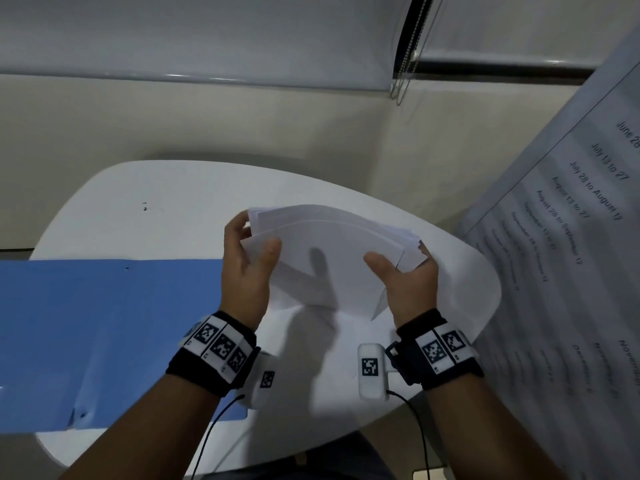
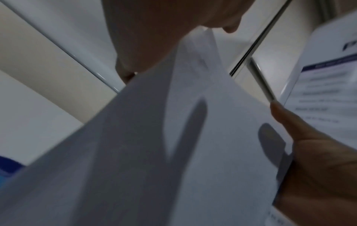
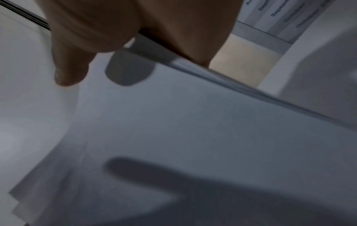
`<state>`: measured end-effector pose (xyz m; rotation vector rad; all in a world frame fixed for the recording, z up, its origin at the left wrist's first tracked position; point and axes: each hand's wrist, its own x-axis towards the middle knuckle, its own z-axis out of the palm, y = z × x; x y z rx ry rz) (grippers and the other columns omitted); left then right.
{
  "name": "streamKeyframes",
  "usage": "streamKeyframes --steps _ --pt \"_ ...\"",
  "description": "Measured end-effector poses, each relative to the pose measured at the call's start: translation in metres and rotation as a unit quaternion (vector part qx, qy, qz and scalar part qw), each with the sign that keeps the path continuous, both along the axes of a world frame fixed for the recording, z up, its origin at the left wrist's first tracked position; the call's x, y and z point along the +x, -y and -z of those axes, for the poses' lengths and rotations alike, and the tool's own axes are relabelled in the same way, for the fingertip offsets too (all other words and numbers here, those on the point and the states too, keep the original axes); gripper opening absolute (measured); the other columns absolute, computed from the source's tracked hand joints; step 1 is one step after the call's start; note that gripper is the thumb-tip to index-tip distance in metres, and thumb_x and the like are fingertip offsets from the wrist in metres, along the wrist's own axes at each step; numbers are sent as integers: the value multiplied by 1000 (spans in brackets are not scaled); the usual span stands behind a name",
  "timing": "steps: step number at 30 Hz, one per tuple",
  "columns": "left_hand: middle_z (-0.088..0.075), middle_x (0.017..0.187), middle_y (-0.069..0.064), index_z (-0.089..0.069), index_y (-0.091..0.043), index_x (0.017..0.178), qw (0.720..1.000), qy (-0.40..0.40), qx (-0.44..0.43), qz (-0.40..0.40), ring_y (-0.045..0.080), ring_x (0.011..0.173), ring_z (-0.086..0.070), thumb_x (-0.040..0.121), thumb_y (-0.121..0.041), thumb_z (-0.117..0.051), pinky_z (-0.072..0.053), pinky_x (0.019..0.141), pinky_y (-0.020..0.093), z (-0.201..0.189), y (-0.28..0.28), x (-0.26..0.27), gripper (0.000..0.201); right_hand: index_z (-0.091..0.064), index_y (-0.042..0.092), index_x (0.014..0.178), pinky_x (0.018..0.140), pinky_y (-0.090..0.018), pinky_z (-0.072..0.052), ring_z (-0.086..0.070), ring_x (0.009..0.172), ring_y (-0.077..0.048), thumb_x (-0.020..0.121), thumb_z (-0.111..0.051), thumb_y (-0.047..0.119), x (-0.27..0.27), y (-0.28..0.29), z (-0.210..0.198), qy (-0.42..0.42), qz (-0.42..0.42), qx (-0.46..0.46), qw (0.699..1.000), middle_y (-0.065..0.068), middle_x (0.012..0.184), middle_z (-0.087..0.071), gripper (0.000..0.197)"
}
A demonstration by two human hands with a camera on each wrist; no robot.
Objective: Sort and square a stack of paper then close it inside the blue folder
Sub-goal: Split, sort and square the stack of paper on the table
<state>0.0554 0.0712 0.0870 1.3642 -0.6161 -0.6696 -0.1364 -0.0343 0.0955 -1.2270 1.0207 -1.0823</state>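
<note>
I've got the stack of paper point(image 1: 325, 251) up off the white table point(image 1: 166, 202), held between both hands. My left hand point(image 1: 247, 268) grips the stack's left edge, thumb on top and fingers curled behind it. My right hand point(image 1: 408, 282) grips the right edge the same way, thumb pressed on the top sheet. The sheets bow upward in the middle and their edges are fanned, not lined up; from the right wrist view the corners step out unevenly. The blue folder point(image 1: 104, 334) lies open and flat on the table, left of the stack, partly under my left wrist. To the right of the stack hangs a printed schedule sheet point(image 1: 571, 237) listing date ranges.
</note>
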Motion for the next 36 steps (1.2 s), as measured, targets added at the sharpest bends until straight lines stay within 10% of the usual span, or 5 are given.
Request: streamKeyframes --steps 5,17,22,29,36 --pt "-64 101 -10 -65 -25 105 993 32 -20 -110 12 98 -59 88 -53 -59 -50 93 41 -29 25 -7 34 -69 27 86 78 -32 -57 -66 88 -19 70 -78 36 15 -1 -13 17 57 -35 998 3 90 -70 20" --pt "-60 103 -10 -59 -17 110 984 106 -13 -142 3 90 -56 97 -11 -54 -42 82 12 -19 34 -8 15 -65 16 103 70 -9 -43 -52 70 6 90 -58 9 15 2 -10 -35 89 -75 993 8 91 -61 16" --pt "-58 110 -1 -45 -23 134 995 69 9 -68 4 90 -57 103 -30 -49 -48 81 18 0 29 -2 32 -59 26 108 81 -21 -50 -61 91 -4 87 -65 16 10 1 -4 -27 26 -49 998 3 106 -63 24" --pt "-61 88 -5 -56 -13 100 997 33 3 -69 13 78 -57 96 -30 -52 -47 72 31 1 31 1 18 -72 27 89 94 -50 -51 -66 98 -30 86 -60 19 12 6 -4 15 47 -3 999 0 94 -71 15" --pt "-63 96 -8 -58 -18 105 998 12 24 -56 11 88 -60 95 -46 -52 -50 82 37 5 27 -1 30 -64 25 95 89 -38 -53 -65 95 -18 80 -74 24 10 7 -4 0 32 32 999 7 95 -69 18"
